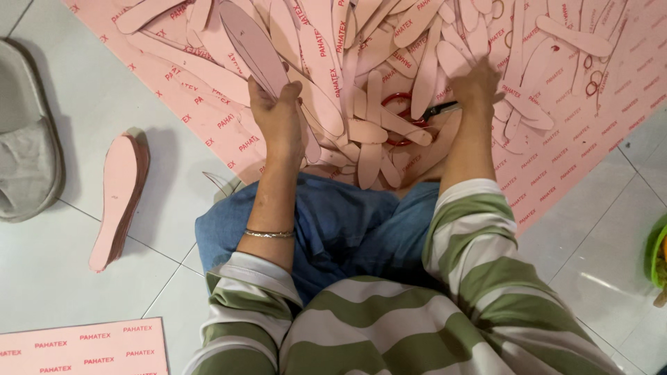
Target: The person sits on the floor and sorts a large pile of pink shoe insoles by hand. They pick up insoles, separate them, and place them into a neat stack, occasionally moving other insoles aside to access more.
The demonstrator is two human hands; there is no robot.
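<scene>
Left hand clamped on thin pink insole-shaped board cutouts, raised above the floor pile.
Right hand rests among loose cutouts; grip unclear. Likely light, bendy, slippery; best pinched at the heel end.

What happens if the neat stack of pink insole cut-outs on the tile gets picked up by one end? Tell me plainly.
The stack of cut-outs is many thin, loose, flat sheets, so it would probably sag and fan apart. It looks light. On the glossy tile floor, a push would likely slide it, top layers shifting first.
</scene>
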